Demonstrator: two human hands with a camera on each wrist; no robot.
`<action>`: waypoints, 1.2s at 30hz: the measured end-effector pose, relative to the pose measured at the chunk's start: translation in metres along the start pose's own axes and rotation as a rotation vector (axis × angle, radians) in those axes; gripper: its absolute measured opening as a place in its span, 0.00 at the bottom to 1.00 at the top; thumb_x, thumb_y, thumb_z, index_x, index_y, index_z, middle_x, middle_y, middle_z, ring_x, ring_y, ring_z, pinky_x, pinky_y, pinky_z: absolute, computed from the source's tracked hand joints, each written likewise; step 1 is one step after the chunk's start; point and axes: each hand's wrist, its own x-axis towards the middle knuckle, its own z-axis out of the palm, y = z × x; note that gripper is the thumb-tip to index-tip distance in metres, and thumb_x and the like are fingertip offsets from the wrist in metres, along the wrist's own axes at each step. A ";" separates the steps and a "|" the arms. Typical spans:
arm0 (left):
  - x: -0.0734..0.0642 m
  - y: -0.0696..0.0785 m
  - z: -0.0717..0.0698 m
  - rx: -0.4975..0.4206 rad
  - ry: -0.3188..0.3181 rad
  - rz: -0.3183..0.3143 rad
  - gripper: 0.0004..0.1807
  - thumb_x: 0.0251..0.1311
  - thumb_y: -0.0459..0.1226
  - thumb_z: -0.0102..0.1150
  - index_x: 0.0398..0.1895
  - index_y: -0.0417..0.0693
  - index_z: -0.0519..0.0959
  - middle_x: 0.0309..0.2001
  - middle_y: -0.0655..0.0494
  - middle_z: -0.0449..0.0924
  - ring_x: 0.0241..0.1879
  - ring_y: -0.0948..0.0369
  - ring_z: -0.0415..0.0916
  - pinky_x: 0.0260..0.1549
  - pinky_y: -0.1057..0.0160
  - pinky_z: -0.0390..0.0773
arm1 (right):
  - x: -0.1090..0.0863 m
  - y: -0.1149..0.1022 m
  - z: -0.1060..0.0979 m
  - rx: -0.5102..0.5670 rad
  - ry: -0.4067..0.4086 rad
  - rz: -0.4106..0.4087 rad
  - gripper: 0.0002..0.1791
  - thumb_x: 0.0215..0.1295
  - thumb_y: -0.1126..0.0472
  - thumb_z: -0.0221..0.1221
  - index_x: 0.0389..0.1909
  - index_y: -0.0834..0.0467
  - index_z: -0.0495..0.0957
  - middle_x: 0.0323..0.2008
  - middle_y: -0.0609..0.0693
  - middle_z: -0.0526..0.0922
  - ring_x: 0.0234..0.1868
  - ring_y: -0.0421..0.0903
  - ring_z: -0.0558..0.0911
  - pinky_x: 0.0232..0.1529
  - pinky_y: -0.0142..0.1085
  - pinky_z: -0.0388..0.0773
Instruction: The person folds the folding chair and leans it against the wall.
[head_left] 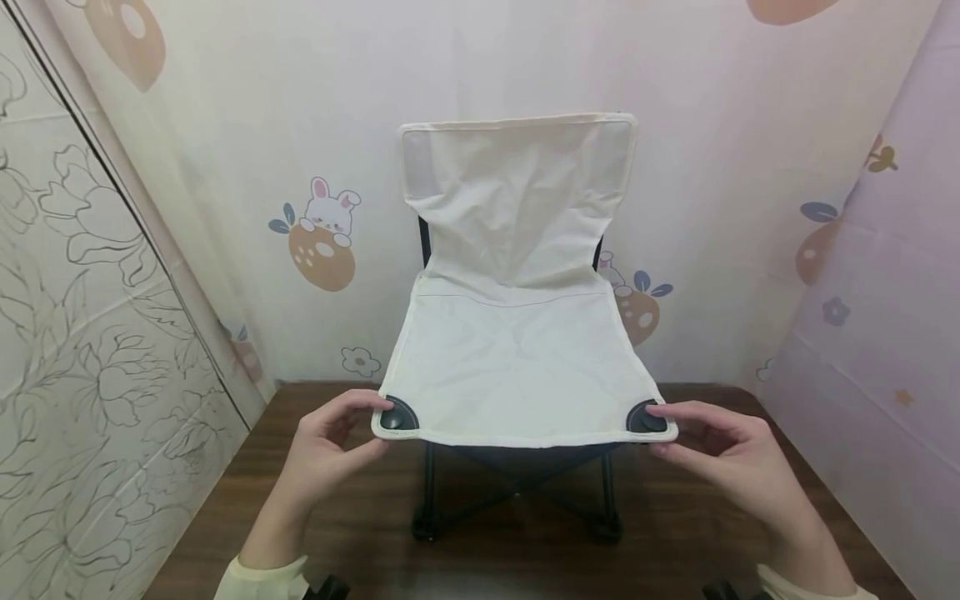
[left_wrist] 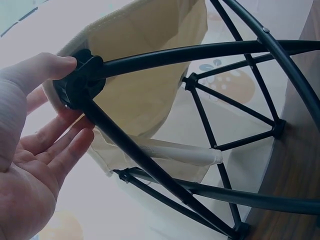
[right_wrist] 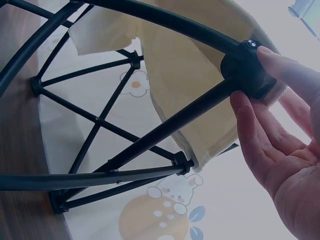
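Note:
A folding chair with a cream fabric seat and back stands unfolded, facing me. Its front seat corners carry dark round patches. My left hand pinches the front left corner, index finger on top and thumb below. In the left wrist view, that thumb touches the black plastic corner joint where two tubes meet. Mirroring it, my right hand pinches the front right corner. The right wrist view has its thumb and fingers around the matching corner joint. Crossed black tubes run beneath the seat.
The chair's feet rest on a dark brown wooden surface. Behind hangs a pale curtain printed with bunnies and fruit. A flower-patterned panel rises at left, and a pinkish printed sheet at right.

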 end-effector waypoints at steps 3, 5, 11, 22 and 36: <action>0.000 -0.001 0.000 -0.002 0.001 0.011 0.28 0.51 0.10 0.70 0.54 0.34 0.83 0.54 0.48 0.87 0.54 0.61 0.85 0.57 0.65 0.85 | 0.001 0.000 0.001 -0.004 -0.004 0.000 0.27 0.55 0.87 0.72 0.57 0.72 0.85 0.49 0.53 0.91 0.39 0.40 0.90 0.34 0.30 0.86; -0.001 -0.002 0.000 0.000 0.002 0.020 0.28 0.50 0.09 0.70 0.54 0.34 0.83 0.54 0.47 0.86 0.54 0.60 0.85 0.57 0.64 0.85 | 0.002 0.000 0.002 0.004 -0.006 0.001 0.27 0.54 0.87 0.72 0.57 0.72 0.85 0.49 0.53 0.91 0.40 0.41 0.90 0.36 0.30 0.87; -0.002 -0.007 0.000 0.017 0.007 0.039 0.28 0.49 0.09 0.70 0.54 0.34 0.83 0.54 0.48 0.86 0.54 0.61 0.85 0.57 0.66 0.84 | 0.001 -0.001 0.005 -0.001 0.024 0.022 0.27 0.53 0.86 0.73 0.55 0.71 0.85 0.48 0.53 0.92 0.40 0.41 0.91 0.37 0.30 0.87; -0.002 -0.009 0.003 0.004 0.017 0.032 0.27 0.51 0.09 0.69 0.54 0.33 0.83 0.55 0.48 0.86 0.55 0.60 0.85 0.58 0.64 0.85 | 0.000 0.000 0.009 0.023 0.054 0.009 0.27 0.52 0.89 0.72 0.54 0.74 0.84 0.49 0.53 0.91 0.44 0.42 0.91 0.45 0.30 0.88; 0.002 -0.009 0.014 -0.019 0.077 0.146 0.28 0.47 0.07 0.68 0.54 0.29 0.83 0.52 0.40 0.85 0.51 0.59 0.86 0.54 0.66 0.86 | 0.003 0.009 0.011 0.133 0.062 -0.140 0.30 0.46 0.95 0.67 0.54 0.78 0.83 0.49 0.61 0.90 0.44 0.44 0.90 0.46 0.28 0.87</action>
